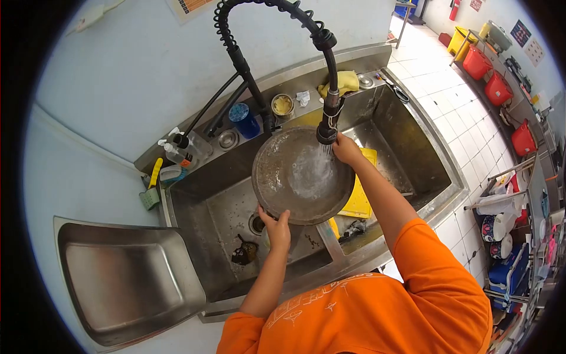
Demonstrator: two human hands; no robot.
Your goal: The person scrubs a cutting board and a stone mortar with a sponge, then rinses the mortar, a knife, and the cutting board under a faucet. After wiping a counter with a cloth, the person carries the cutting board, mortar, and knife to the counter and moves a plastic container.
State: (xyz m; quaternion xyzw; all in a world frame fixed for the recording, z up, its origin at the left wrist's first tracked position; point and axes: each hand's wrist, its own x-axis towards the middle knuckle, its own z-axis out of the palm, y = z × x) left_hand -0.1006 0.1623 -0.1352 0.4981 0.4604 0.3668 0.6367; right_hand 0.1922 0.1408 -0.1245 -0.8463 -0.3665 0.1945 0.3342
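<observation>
A wide, round metal pan (277,177) is tilted over the divider between the two sink basins, with water running from the black spray nozzle (327,131) onto its inside. My left hand (275,229) grips the pan's lower-left rim, its thumb over the edge. At the upper-right rim, close beside the nozzle, is my right hand (348,148), closed on the pan's edge; some of its fingers are hidden. Beneath the pan, a yellow board or tray (361,192) shows in the right basin.
The steel sink (215,203) has a drain and a dark scrap (244,251) in its left basin. Its back ledge holds a blue cup (244,121), a tin (282,105), a yellow cloth (342,82) and scissors (396,89). A steel basin (118,283) stands left.
</observation>
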